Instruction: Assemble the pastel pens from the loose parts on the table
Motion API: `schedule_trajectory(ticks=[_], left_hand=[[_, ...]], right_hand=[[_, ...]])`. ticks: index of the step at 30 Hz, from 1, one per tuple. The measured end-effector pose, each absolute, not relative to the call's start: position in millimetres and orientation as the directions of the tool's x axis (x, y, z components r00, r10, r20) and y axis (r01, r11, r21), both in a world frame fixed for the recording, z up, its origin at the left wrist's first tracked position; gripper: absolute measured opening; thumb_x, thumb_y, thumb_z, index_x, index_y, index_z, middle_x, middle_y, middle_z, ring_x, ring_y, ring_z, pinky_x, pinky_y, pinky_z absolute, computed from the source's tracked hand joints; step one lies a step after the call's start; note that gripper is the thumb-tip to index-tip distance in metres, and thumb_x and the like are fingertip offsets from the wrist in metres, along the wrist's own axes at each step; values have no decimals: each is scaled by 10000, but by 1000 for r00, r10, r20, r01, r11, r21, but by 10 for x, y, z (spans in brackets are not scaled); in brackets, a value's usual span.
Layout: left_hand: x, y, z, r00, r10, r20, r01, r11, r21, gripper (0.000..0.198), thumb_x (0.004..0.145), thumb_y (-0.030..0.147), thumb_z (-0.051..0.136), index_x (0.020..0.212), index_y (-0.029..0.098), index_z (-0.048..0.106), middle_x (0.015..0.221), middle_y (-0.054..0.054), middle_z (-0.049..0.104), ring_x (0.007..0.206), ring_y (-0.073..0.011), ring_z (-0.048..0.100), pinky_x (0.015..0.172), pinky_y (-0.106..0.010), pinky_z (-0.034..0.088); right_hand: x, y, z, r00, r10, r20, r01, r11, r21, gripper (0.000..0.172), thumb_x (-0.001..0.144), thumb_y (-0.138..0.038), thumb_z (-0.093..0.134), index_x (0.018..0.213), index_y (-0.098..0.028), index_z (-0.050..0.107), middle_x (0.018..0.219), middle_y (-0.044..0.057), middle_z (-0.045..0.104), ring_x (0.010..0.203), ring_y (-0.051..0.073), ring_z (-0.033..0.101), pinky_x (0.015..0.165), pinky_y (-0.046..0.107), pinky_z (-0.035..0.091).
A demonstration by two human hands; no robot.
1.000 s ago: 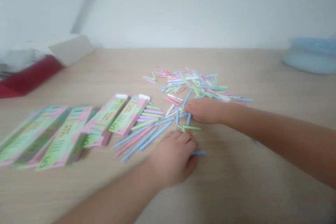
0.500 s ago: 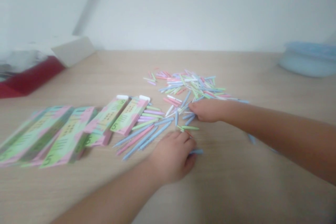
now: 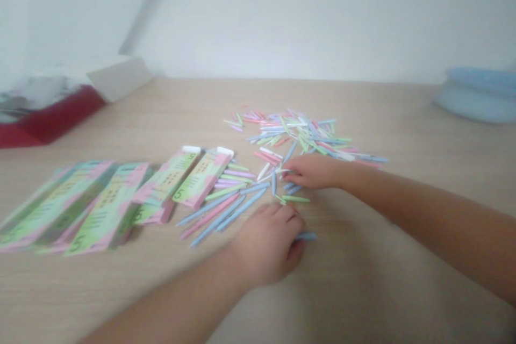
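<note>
A loose heap of small pastel sticks (image 3: pixel 300 134) in pink, green, blue and white lies at the middle of the wooden table (image 3: pixel 363 290). My right hand (image 3: pixel 314 171) rests at the heap's near edge, fingers pinched together on sticks I cannot single out. My left hand (image 3: pixel 268 242) lies knuckles-up nearer to me, fingers curled over a blue stick (image 3: pixel 306 236) whose tip pokes out to the right. Longer blue, pink and green sticks (image 3: pixel 220 208) lie fanned just left of my left hand.
A row of pink-and-green flat packs (image 3: pixel 105 199) printed with a "5" lies on the left. A red box (image 3: pixel 48 115) and a white box (image 3: pixel 116 76) stand at the back left. A pale blue container (image 3: pixel 479 94) sits at the back right.
My right hand has drawn slightly back from the heap and its fingers have closed tighter. My left hand has stayed put on the blue stick. The view has shifted a little.
</note>
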State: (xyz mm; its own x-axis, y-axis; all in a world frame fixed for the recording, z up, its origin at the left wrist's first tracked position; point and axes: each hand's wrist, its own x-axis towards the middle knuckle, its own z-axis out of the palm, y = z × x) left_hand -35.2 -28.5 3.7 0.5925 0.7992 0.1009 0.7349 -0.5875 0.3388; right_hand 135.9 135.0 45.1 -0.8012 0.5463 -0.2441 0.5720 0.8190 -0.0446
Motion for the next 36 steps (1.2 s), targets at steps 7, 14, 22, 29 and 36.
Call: schedule_trajectory(ticks=[7, 14, 22, 29, 36], left_hand=[[-351, -285, 47, 595, 797, 110, 725, -590, 355, 214, 962, 329, 570, 1137, 228, 640, 1092, -58, 670, 1028, -264, 622, 910, -425, 521], [-350, -287, 57, 592, 798, 110, 726, -588, 357, 214, 962, 333, 580, 1133, 226, 652, 1090, -71, 674, 1021, -280, 630, 906, -445, 529], [-384, -294, -27, 513, 828, 225, 672, -551, 495, 448, 880, 411, 747, 1248, 205, 597, 1190, -105, 683, 1104, -316, 651, 969, -489, 532], [-391, -345, -6, 590, 679, 437, 389, -713, 583, 316, 1001, 274, 633, 1309, 235, 579, 1207, -77, 691, 1134, -218, 640, 993, -358, 515], [-366, -392, 0, 747, 593, 301, 343, -731, 590, 251, 1029, 264, 591, 1276, 249, 634, 1144, -51, 732, 1050, -205, 671, 932, -335, 516]], right_hand=[[1131, 1480, 608, -801, 488, -347, 542, 837, -74, 223, 894, -288, 613, 951, -166, 792, 904, 97, 801, 743, 213, 691, 599, 279, 353], [986, 1437, 524, -785, 490, -379, 553, 830, -74, 240, 832, -256, 613, 909, -122, 795, 842, 138, 787, 652, 213, 639, 574, 299, 327], [1336, 906, 666, -716, 666, -208, 696, 659, -286, 236, 952, -305, 490, 917, -161, 674, 800, 20, 690, 690, 146, 584, 597, 247, 359], [2017, -134, 251, -684, 625, -376, 410, -96, -907, 344, 929, -502, 647, 799, -217, 504, 609, -71, 393, 523, 97, 338, 457, 236, 251], [2031, -335, 197, -743, 540, -395, 378, -148, -914, 143, 976, -305, 577, 872, -209, 558, 664, -73, 421, 545, 86, 347, 480, 219, 289]])
